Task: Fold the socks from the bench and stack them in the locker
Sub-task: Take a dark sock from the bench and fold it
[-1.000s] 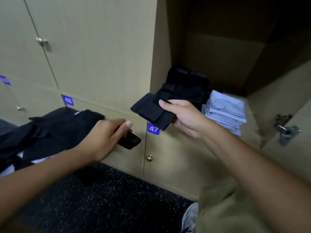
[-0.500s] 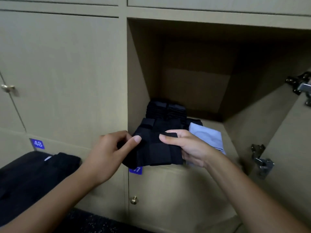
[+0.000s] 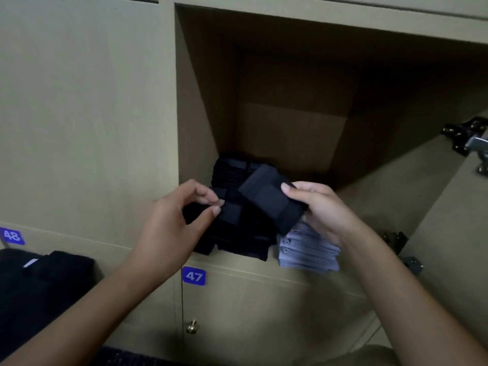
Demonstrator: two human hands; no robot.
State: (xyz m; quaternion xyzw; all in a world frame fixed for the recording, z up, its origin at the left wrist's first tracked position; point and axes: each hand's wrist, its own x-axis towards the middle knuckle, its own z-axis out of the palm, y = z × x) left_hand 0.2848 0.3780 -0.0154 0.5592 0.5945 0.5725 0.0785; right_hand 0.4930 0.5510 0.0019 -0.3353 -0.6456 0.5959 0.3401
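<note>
Up front, two hands are held at the open locker point(image 3: 290, 83). A folded black sock point(image 3: 272, 200) is gripped by the right hand point(image 3: 324, 210), w/ the thumb on top and the other fingers under it. It is held tilted, just above the stuff on the locker floor. A 2nd black sock point(image 3: 229, 211) is pinched by the left hand point(image 3: 171, 225) btw. thumb and fingertips, right at the front black pile point(image 3: 237, 241); whether it is lifted or lies on the pile cannot be told.

Three stacks are seen in the locker: a black stack point(image 3: 229, 170) at the back left, the black pile in front of it at the edge, and a light blue stack point(image 3: 309, 252) just beside it on the right, partly hidden by the right hand.

More black cloth point(image 3: 39, 286) is seen at the bottom left, on the desk side. A blue tag "47" point(image 3: 194, 276) is stuck under the locker, w/ a small brass knob point(image 3: 192, 326) below it. A tag "48" point(image 3: 12, 235) is at the far left. Metal hinges point(image 3: 467, 138) are seen on the open door at the right.
</note>
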